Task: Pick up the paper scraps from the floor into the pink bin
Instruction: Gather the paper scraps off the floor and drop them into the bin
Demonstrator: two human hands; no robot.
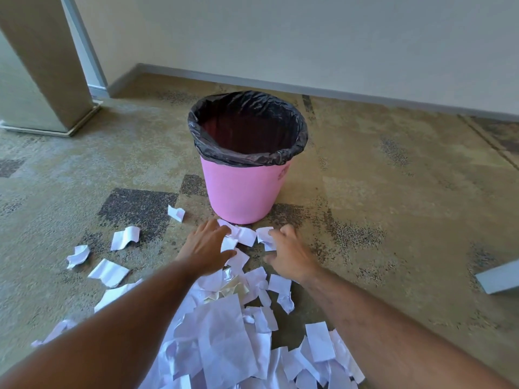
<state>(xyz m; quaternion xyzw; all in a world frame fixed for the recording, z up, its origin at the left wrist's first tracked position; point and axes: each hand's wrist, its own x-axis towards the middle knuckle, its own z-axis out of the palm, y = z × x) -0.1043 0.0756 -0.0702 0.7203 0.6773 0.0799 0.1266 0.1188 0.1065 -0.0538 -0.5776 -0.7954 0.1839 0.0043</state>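
Before pink bin point(241, 189) — unreadable mark — scraps point(224, 346)

Bins: one pink bin point(243, 192), upright on the carpet.
Bin liners: one black bag point(247, 130), folded over the rim.
Hands: two, left hand point(206, 247) and right hand point(289, 254), both down among the paper.
Paper scraps apart on the left: five, single pieces point(125, 237) lying clear of one another.
Paper scraps between the hands: about five, overlapping.
Paper scraps in the near heap point(224, 338): too many and too overlapped to count; dozens at least.
Yellowish scraps: one patch point(224, 290) in the heap.
Grey flat edges at right: one point(500, 277).
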